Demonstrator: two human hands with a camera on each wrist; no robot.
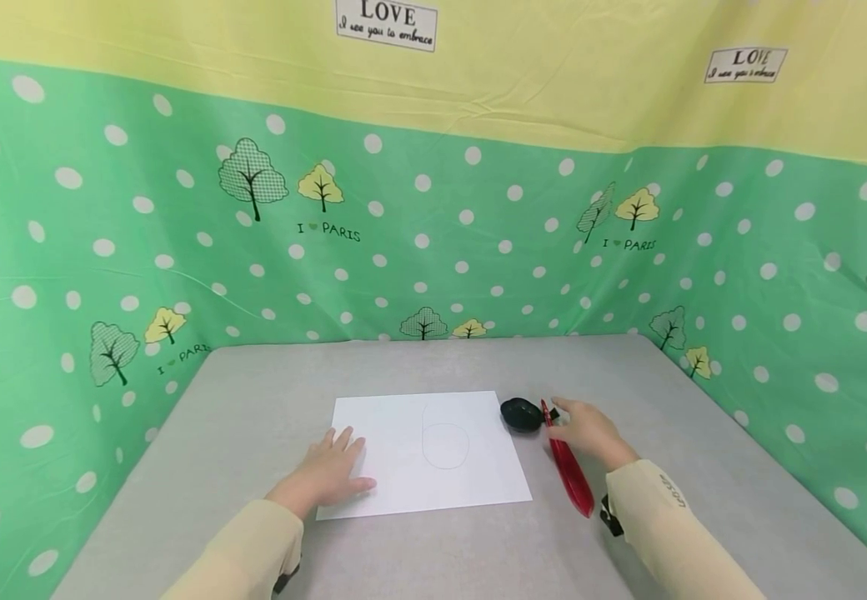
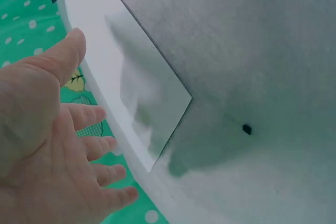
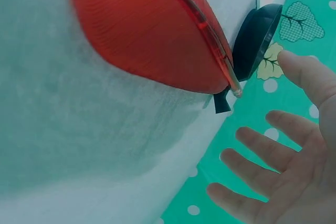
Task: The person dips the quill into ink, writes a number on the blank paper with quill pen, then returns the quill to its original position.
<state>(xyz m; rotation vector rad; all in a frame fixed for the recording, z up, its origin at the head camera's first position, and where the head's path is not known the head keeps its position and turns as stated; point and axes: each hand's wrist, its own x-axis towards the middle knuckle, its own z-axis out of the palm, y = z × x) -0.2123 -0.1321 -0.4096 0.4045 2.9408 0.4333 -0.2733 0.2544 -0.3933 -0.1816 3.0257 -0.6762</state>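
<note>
A white sheet of paper (image 1: pixel 396 421) lies on the table, with a thin line drawing (image 1: pixel 445 447) of an upright stroke and a round loop. My left hand (image 1: pixel 332 471) is over the sheet's left side, fingers spread, holding nothing; the left wrist view shows its fingers (image 2: pixel 100 148) straight. My right hand (image 1: pixel 589 432) reaches beside a long red ribbed case-like thing (image 1: pixel 572 479), thin along its top edge. In the right wrist view its fingers spread apart from the red thing. A small round black bowl-shaped thing (image 1: pixel 521 415) with a short black tab sits just left of it.
The grey table (image 1: pixel 418 554) runs back to a green dotted cloth (image 1: pixel 418 217) hung as a wall, which also stands close on both sides. A small black speck (image 2: pixel 247 129) shows on the table in the left wrist view.
</note>
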